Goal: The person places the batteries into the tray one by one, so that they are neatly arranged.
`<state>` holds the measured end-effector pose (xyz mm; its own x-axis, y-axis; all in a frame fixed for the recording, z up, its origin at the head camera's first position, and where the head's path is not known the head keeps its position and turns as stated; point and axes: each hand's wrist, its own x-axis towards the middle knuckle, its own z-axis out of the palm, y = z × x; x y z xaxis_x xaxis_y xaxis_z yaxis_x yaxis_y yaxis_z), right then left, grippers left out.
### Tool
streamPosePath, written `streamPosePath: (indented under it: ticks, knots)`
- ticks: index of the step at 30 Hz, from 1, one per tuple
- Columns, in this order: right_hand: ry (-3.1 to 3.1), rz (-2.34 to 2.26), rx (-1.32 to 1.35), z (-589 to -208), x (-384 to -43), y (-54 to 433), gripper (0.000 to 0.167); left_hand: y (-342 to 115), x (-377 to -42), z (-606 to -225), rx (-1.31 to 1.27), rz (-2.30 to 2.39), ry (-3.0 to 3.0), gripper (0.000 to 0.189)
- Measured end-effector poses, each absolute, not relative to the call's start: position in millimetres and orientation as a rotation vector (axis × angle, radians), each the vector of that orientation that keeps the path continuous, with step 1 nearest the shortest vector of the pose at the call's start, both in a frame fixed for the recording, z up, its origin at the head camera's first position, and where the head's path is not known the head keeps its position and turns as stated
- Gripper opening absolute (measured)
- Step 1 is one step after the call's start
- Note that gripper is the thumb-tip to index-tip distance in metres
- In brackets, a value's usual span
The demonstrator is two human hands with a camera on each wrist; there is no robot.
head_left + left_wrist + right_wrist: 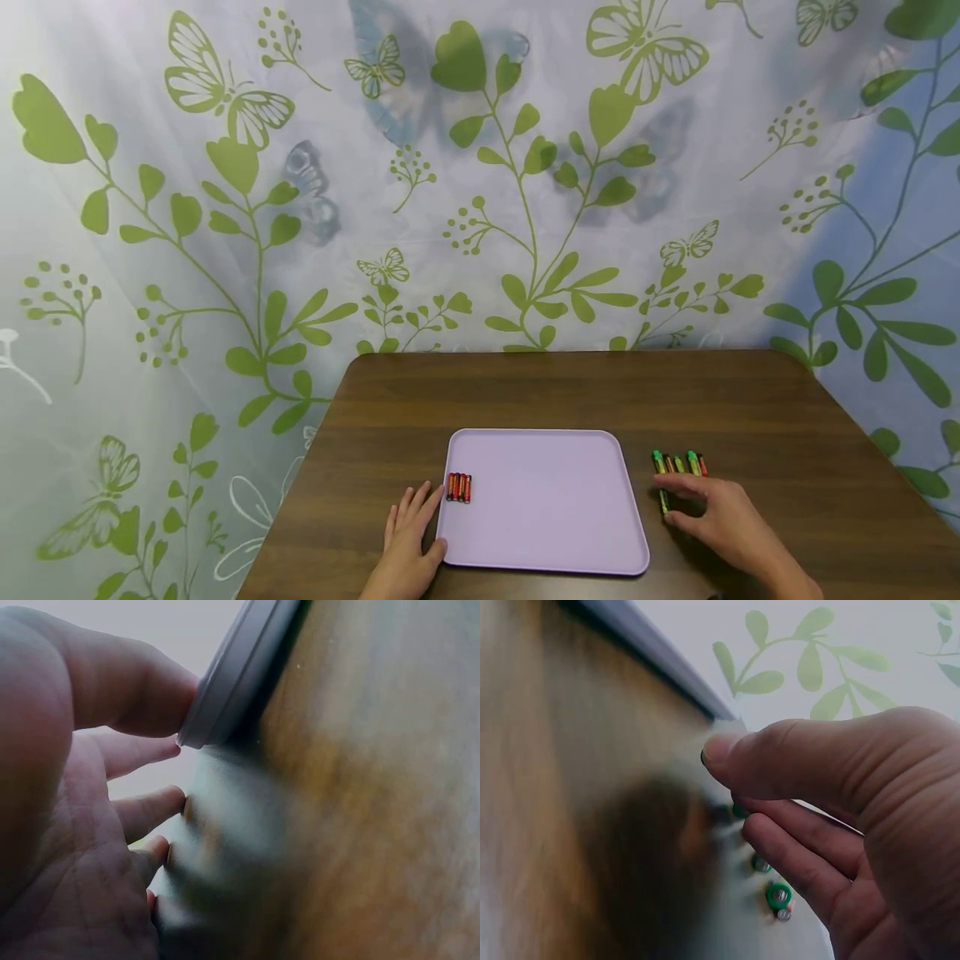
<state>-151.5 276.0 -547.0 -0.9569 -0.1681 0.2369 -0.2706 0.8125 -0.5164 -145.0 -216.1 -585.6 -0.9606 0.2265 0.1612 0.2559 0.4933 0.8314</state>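
Note:
On the lilac tray (547, 500), several red batteries (459, 488) lie side by side near the left rim. My left hand (408, 533) rests at that rim with its fingers extended; in the left wrist view its thumb touches the tray edge (232, 671). Right of the tray, my right hand (720, 518) pinches a slim green and dark battery (663, 502) between thumb and fingers. Just beyond the fingers lies a row of batteries (693, 463), green and red ones mixed, partly covered by the hand. A green battery end (778, 895) shows below the fingers in the right wrist view.
The dark wooden table (570, 387) carries the tray and the batteries. Behind it hangs a pale curtain (450, 250) printed with green leaves and butterflies. A small dark object (717, 596) shows at the bottom edge, beside the right forearm.

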Motion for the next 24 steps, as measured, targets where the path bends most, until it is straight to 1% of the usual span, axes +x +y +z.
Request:
streamPosePath:
  ticks: [10,17,24]
  knots:
    - [-2.754,0.989,0.397,-535.7,-165.3,247.7,0.043,-216.0,-144.8,-581.6,-0.415,-1.476,-2.719,0.075]
    - [-2.668,1.139,0.498,-529.7,-178.0,219.5,0.042,-216.8,-149.4,-580.6,-0.356,-1.432,-2.826,0.074]
    - [-2.655,1.076,0.57,-526.7,-192.3,191.7,0.04,-217.5,-146.6,-580.8,-0.441,-1.534,-2.713,0.075]
